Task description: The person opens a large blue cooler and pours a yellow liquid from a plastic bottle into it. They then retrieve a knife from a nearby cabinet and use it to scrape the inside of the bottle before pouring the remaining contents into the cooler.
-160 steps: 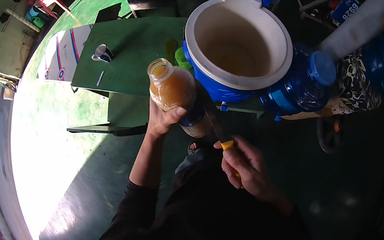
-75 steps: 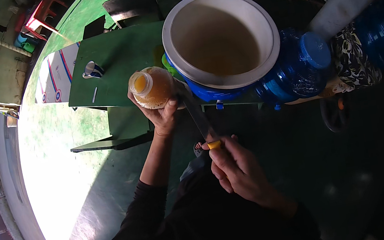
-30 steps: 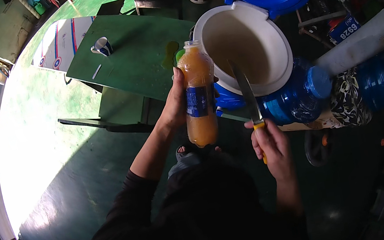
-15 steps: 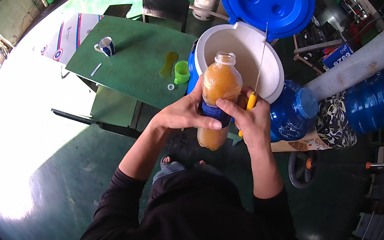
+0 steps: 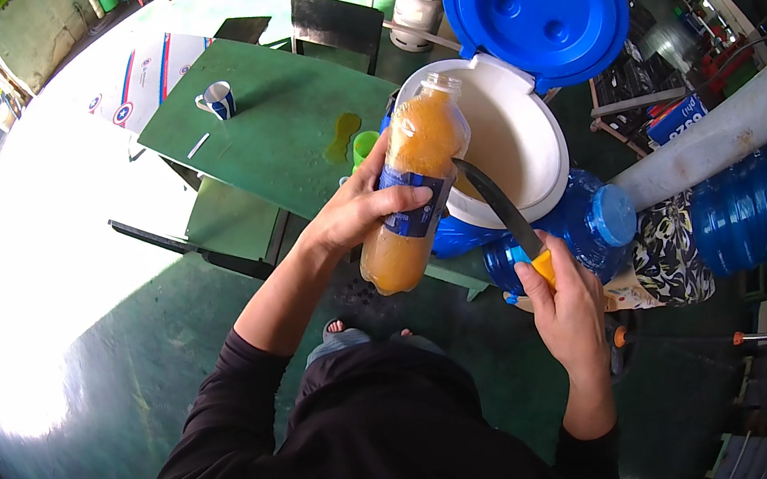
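Note:
A clear plastic bottle (image 5: 426, 131) with orange contents, a blue label and an uncapped neck leans to the right in front of me. My left hand (image 5: 362, 204) is wrapped round its middle, thumb across the label. In my right hand (image 5: 569, 305) is a knife (image 5: 503, 209) with a yellow handle and a dark blade. The blade points up and left, its tip at the bottle's right side by the label's upper edge; whether it touches I cannot tell. Behind the bottle stands an open white-lined blue cooler (image 5: 525, 114), its blue lid (image 5: 536, 1) tipped back.
Left of the cooler is a green table (image 5: 278, 95) with a mug (image 5: 219, 99), a lime-green cup (image 5: 365, 146) and a yellowish spill (image 5: 342, 137). Blue water jugs (image 5: 747, 201) and a thick pale pipe (image 5: 712, 139) lie at the right. A chair (image 5: 335, 29) stands behind the table.
My right hand has come off the bottle and moved right and down, turning the knife so its blade points toward the bottle. My left hand has shifted the bottle left and tilted it more.

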Tool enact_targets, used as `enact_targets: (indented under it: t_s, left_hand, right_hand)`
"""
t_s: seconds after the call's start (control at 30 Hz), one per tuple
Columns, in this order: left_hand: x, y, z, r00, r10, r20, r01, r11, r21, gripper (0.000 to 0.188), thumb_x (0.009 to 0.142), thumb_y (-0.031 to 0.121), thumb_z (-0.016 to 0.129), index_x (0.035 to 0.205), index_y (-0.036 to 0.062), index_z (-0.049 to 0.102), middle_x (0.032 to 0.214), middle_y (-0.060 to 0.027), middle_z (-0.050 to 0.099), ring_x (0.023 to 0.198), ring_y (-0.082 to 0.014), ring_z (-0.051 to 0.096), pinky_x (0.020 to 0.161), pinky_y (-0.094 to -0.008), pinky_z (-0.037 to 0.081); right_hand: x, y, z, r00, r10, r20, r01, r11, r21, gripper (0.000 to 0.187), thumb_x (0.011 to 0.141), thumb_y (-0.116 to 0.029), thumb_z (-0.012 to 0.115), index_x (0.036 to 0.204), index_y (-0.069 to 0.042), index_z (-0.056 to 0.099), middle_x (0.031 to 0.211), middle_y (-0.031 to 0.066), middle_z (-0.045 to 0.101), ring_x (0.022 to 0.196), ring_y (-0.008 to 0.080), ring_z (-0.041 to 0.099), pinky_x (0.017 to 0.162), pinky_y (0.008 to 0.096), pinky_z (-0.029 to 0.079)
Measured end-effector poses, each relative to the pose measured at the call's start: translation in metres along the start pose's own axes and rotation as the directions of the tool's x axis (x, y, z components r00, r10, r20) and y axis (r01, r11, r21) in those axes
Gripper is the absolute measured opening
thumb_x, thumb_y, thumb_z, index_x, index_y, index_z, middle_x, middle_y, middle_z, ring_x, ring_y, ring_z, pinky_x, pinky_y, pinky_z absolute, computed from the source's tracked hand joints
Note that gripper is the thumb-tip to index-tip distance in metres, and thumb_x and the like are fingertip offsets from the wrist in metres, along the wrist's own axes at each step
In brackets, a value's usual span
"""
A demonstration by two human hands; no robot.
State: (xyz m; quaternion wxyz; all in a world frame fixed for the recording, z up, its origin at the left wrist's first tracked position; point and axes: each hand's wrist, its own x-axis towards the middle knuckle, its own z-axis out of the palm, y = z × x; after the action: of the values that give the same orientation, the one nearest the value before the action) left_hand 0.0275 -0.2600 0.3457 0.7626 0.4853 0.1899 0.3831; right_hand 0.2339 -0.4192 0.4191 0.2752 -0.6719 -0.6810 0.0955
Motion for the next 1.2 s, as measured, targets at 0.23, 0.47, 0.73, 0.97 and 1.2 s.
enact_targets:
  t_s: [0.23, 0.47, 0.73, 0.97, 1.2]
  left_hand:
    - [-0.001, 0.002, -0.001, 0.999, -0.001, -0.037, 0.004, 0.997, 0.080, 0.071, 0.072, 0.029, 0.075, 0.126, -0.0037, 0.044, 0.104, -0.0143, 0.060, 0.093, -0.0233, 0.064, 0.082, -0.0359, 0.054]
    - [0.001, 0.000, -0.012, 0.993, 0.037, 0.114, -0.048, 0.994, 0.097, 0.094, 0.071, 0.046, 0.082, 0.138, -0.0023, 0.036, 0.123, -0.0128, 0.055, 0.116, -0.0221, 0.051, 0.102, -0.0353, 0.039]
    - [-0.004, 0.000, -0.011, 0.979, -0.005, 0.203, -0.007, 0.998, 0.060, 0.105, 0.064, 0.053, 0.085, 0.139, -0.0012, 0.036, 0.127, -0.0115, 0.052, 0.118, -0.0215, 0.050, 0.104, -0.0351, 0.037]
    - [-0.009, 0.000, 0.010, 0.962, -0.059, 0.265, 0.004, 0.979, 0.205, 0.111, 0.064, 0.047, 0.087, 0.145, -0.0010, 0.027, 0.133, -0.0116, 0.048, 0.125, -0.0225, 0.044, 0.109, -0.0354, 0.032]
    - [-0.014, 0.003, 0.024, 0.970, -0.086, 0.229, 0.059, 0.991, 0.120, 0.105, 0.063, 0.016, 0.088, 0.146, 0.0040, 0.026, 0.131, -0.0109, 0.049, 0.122, -0.0223, 0.046, 0.106, -0.0362, 0.036]
  right_hand:
    - [0.010, 0.007, -0.024, 0.986, -0.158, -0.047, 0.155, 0.986, -0.063, 0.026, 0.096, -0.020, 0.056, 0.114, -0.002, 0.059, 0.086, 0.0147, 0.063, 0.068, 0.0351, 0.062, 0.064, 0.0396, 0.050]
    - [0.024, 0.019, -0.042, 0.961, 0.033, 0.275, -0.151, 0.895, 0.420, 0.019, 0.095, -0.014, 0.059, 0.105, 0.002, 0.062, 0.070, 0.0045, 0.064, 0.049, 0.0052, 0.047, 0.046, 0.0219, 0.039]
    - [0.029, 0.028, -0.040, 0.955, 0.049, 0.293, -0.184, 0.873, 0.452, 0.018, 0.093, -0.011, 0.060, 0.103, 0.002, 0.063, 0.072, 0.0046, 0.066, 0.053, 0.0048, 0.052, 0.046, 0.0211, 0.039]
    - [0.031, 0.033, -0.032, 0.958, -0.022, 0.286, -0.109, 0.895, 0.433, 0.017, 0.092, -0.009, 0.061, 0.102, 0.004, 0.063, 0.079, 0.0079, 0.069, 0.063, 0.0082, 0.058, 0.054, 0.0225, 0.046]
    - [0.026, 0.045, -0.030, 0.952, 0.010, 0.306, -0.153, 0.880, 0.449, 0.018, 0.091, -0.009, 0.063, 0.104, 0.004, 0.063, 0.081, 0.0080, 0.070, 0.062, 0.0080, 0.058, 0.054, 0.0225, 0.045]
